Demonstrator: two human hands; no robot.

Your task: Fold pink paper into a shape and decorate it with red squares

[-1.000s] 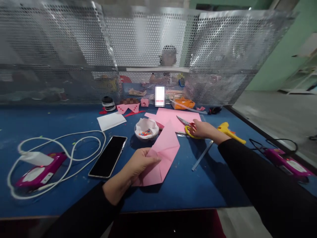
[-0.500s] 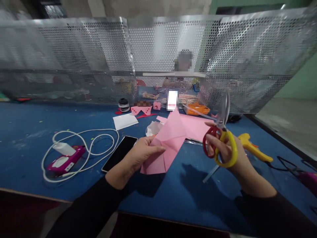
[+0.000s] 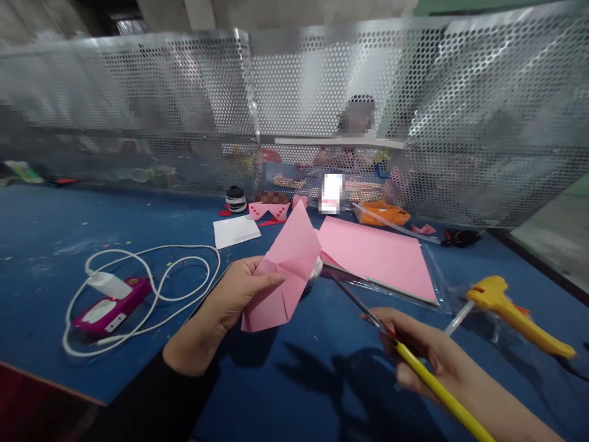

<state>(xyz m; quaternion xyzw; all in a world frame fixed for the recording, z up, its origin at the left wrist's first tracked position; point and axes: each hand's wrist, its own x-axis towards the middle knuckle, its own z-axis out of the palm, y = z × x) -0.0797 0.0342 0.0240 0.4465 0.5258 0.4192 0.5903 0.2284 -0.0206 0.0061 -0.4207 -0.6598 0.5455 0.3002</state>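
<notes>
Pink paper [image 3: 297,242] lengthwise up-right, tip uppermost

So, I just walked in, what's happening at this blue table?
A person's left hand holds a folded pink paper above the table, while their right hand grips scissors, blades pointing toward the paper. Beyond them lie flat pink sheets, with a yellow glue gun off to the right.

Through my one head camera, close above the left hand [image 3: 239,288] and right hand [image 3: 435,341], I look forward and down from the blue surface's [image 3: 115,222] near edge toward the perforated screen [image 3: 299,77] beyond.
</notes>
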